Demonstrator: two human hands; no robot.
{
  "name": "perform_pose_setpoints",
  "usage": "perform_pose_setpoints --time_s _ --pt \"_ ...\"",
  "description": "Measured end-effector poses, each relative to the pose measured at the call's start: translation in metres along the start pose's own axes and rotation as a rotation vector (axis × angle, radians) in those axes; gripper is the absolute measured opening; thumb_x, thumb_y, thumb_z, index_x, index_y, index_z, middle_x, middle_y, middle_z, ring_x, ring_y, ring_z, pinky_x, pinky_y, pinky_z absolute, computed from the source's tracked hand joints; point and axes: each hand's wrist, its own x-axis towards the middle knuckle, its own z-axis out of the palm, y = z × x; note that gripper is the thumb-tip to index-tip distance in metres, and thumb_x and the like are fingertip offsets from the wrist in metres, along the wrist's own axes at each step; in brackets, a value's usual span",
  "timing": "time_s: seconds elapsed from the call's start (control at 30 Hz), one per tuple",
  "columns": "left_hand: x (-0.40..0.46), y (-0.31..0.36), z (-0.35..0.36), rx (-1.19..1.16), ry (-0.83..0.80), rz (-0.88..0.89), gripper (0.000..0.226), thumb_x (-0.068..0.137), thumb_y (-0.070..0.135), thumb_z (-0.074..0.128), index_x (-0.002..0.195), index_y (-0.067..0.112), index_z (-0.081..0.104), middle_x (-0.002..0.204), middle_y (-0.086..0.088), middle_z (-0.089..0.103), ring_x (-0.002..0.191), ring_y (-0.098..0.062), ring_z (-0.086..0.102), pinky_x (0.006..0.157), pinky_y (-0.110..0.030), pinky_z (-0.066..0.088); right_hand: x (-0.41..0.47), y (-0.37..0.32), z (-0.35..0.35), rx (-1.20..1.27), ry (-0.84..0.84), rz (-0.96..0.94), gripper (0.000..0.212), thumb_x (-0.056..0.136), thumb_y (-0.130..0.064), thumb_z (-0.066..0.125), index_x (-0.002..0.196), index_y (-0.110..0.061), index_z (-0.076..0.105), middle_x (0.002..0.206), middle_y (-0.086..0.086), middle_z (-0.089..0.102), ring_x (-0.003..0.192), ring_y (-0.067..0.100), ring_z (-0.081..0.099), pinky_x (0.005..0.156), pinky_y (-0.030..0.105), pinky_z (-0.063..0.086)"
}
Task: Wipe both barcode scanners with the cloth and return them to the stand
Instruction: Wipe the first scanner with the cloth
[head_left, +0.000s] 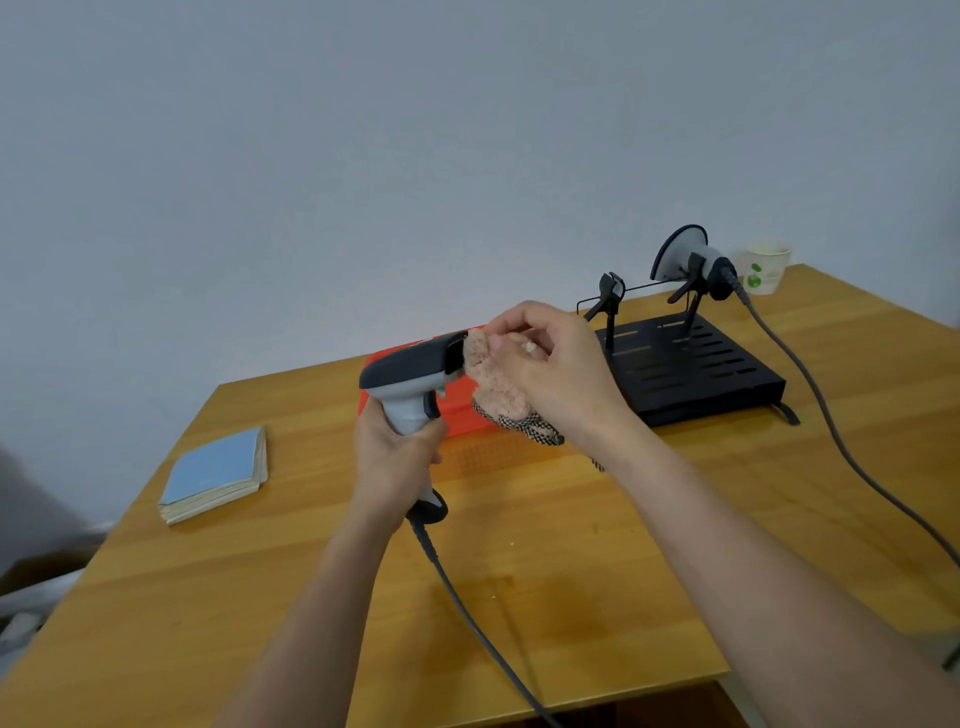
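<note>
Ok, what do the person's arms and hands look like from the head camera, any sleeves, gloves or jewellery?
Both forearms are bare as far as the view reaches: no sleeves show. The left hand and right hand wear no gloves, and no rings, watch or wristband can be seen on the sides facing the camera. No markings show on either arm.

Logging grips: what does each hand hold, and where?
Left hand grips the scanner by its handle; right hand pinches the cloth against its front.

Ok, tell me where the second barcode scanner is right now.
In the head view, the second barcode scanner sits far right in the right-hand cradle of the black stand, just left of the paper cup.
</note>
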Motion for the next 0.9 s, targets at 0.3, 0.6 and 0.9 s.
perform_pose_setpoints --time_s 0.3,0.6,0.9 --pt "-0.003 0.002 0.004 -0.021 0.009 -0.008 0.025 0.086 -0.003 0.064 0.085 0.018 0.051 0.069 -0.011 0.055 0.054 -0.019 0.051 0.042 -0.015 0.044 -0.005 -0.005 0.005 -0.072 -0.128 -0.156 0.008 0.080 -0.013 0.073 0.085 -0.019 0.075 0.091 -0.007 0.058 0.089 0.004 0.057 0.077 0.022 0.051" --pt "-0.001 -0.008 -0.004 -0.014 -0.002 -0.058 0.018 0.086 0.002 0.066 0.095 0.008 0.052 0.067 -0.011 0.056 0.044 -0.007 0.052 0.045 -0.019 0.047 0.004 0.013 0.001 -0.419 -0.055 -0.226 0.016 0.091 -0.012 0.061 0.098 -0.018 0.074 0.097 0.001 0.049 0.087 0.006 0.047 0.072 0.000 0.037" --pt "-0.003 0.000 -0.002 -0.041 -0.016 -0.041 0.018 0.086 0.000 0.065 0.089 0.013 0.052 0.066 -0.009 0.055 0.045 -0.009 0.051 0.045 -0.020 0.047 0.004 0.007 0.002 -0.252 0.007 -0.263 0.017 0.086 -0.005 0.065 0.096 -0.015 0.074 0.095 0.000 0.056 0.088 0.002 0.055 0.078 0.005 0.041"
